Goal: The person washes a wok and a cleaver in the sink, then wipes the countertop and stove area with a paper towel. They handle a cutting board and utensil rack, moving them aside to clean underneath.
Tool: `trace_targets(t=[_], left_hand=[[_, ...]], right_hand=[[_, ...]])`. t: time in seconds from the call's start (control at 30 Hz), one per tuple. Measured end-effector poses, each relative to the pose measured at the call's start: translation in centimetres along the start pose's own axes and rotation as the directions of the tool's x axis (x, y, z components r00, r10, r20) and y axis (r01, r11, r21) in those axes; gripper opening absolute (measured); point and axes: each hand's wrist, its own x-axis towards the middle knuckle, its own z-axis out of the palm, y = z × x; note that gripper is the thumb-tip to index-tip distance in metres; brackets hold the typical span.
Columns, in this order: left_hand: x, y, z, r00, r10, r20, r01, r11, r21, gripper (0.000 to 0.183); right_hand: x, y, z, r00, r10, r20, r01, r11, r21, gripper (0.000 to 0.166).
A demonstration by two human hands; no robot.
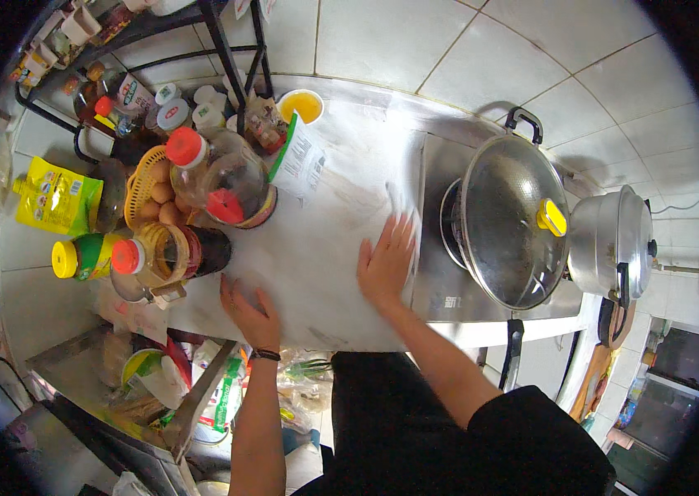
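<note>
My right hand (390, 263) lies palm down on the pale countertop (315, 260), by the left edge of the steel gas stove (442, 282). Its fingers are stretched out and hold nothing that I can see. Near the counter's front edge, my left hand (253, 316) rests with fingers apart and nothing in its grasp. Just beyond its fingertips stands a bottle of dark liquid (207, 251). A large clear jug with a red cap (231, 164) is farther back. Behind the open stretch between my hands, a white packet with a green edge (300, 161) leans against the jug.
A wok with a glass lid (504, 217) sits on the stove, its handle (512, 353) jutting forward. Right of it stands an aluminium pot (604, 242). Eggs (162, 192) fill a yellow basket (137, 192). A bowl of yellow liquid (301, 105) is near the wall, beside a black rack (225, 59).
</note>
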Motion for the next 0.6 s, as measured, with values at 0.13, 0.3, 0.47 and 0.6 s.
trace_targets(t=[0.13, 0.3, 0.47, 0.6], left_hand=[[-0.2, 0.6, -0.3, 0.999, 0.024, 0.029, -0.024, 0.999, 0.027, 0.039], [-0.1, 0.9, 0.0, 0.998, 0.008, 0.061, -0.009, 1.000, 0.005, 0.036], [0.4, 1.4, -0.5, 0.999, 0.018, 0.050, -0.015, 0.999, -0.050, 0.035], [-0.1, 0.0, -0.2, 0.998, 0.062, 0.023, -0.061, 0.998, -0.016, 0.033]], right_hand=[[2.7, -2.0, 0.2, 0.991, -0.102, 0.091, 0.105, 0.994, -0.022, 0.066], [16.1, -2.2, 5.0, 0.962, -0.249, -0.108, 0.248, 0.968, -0.028, 0.059], [22.1, -2.1, 6.1, 0.896, -0.421, 0.139, 0.434, 0.897, -0.087, 0.051], [21.3, -1.5, 5.4, 0.939, -0.290, 0.186, 0.312, 0.945, -0.100, 0.055]])
